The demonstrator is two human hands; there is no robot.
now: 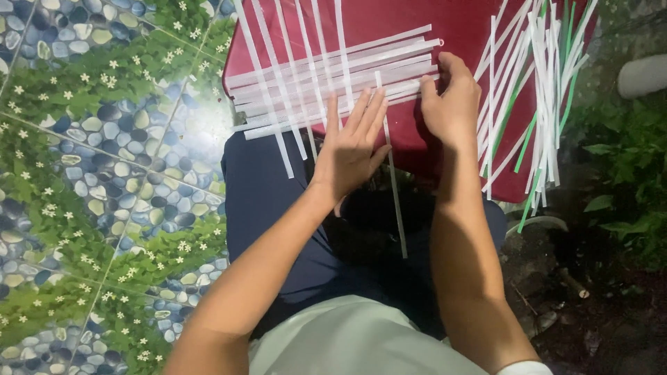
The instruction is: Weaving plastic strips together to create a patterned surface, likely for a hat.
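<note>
A red board [410,21] rests on my lap and carries a weave of white strips [313,80], several lying sideways and several running away from me. My left hand [354,142] lies flat with fingers spread on the near edge of the weave, pressing the strips down. My right hand [451,101] is curled at the right ends of the sideways strips, fingers touching them. One long white strip [396,194] runs down between my hands and hangs over the board's near edge.
A loose bundle of white and green strips [538,90] lies on the right part of the board. A floor with a pebble and leaf pattern [104,173] spreads to the left. Dark ground with green plants [625,167] lies to the right.
</note>
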